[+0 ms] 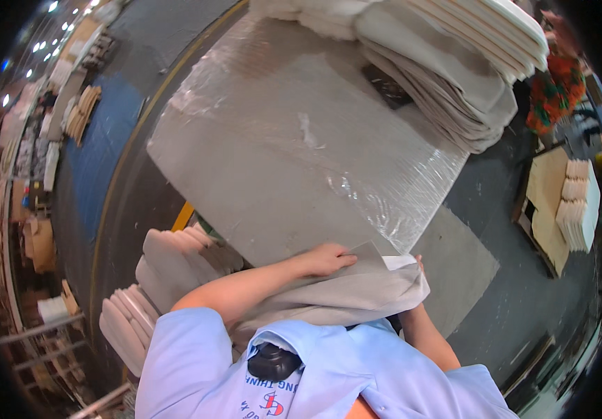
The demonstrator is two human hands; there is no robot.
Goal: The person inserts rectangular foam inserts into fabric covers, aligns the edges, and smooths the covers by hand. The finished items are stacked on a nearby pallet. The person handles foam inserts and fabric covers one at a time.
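A grey-beige fabric-covered cushion lies across the front of my body, at the near edge of a grey surface. My left hand is closed on the flap of fabric along its upper edge, thumb pointing right. My right hand holds the cushion's right end; most of it is hidden behind the cushion, and only a bit of finger shows. Between the hands, a white patch shows at the fabric's opening.
Clear plastic film covers the large grey surface ahead. Stacked grey and white cushions sit on its far right part. More cushions stand at my near left. A wooden board with a pale stack is at right; loaded shelves line the left.
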